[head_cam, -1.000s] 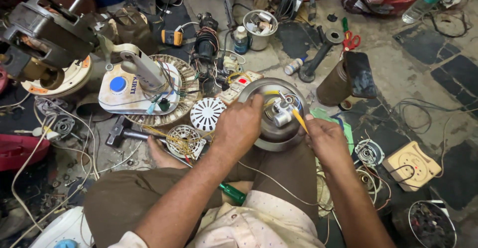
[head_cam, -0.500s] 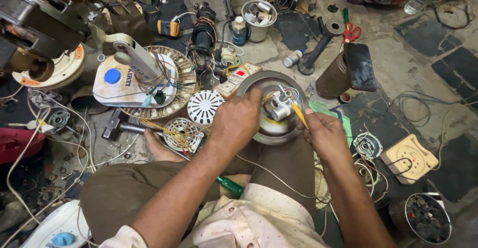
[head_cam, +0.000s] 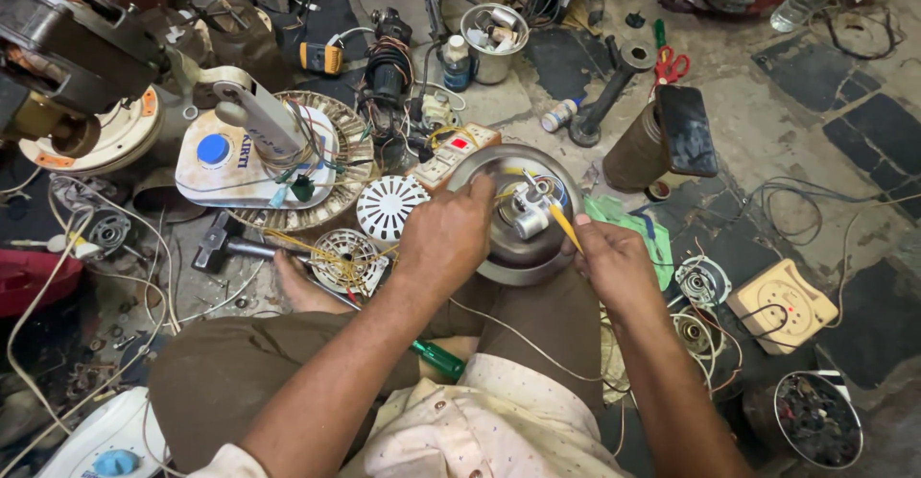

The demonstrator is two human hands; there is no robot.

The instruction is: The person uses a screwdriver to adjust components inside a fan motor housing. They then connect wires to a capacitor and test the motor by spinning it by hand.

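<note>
The left hand [head_cam: 446, 238] is gripping the round metal motor housing [head_cam: 499, 257], fingers clamped on its rim; the right hand [head_cam: 614, 262] is pinching a yellow wire [head_cam: 564, 227].

Repair workshop, work done on the bare stone floor [head_cam: 767, 123]: round silver metal fan motor housing [head_cam: 508, 248] at centre, black hammer [head_cam: 225, 243] at 9 o'clock, red-handled scissors [head_cam: 672, 63] at 1, wires & coils all round.

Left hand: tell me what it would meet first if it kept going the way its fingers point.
The left hand points up-right, fingertips on the round metal fan motor housing; straight on, it would probably meet the central shaft hub first.
</note>
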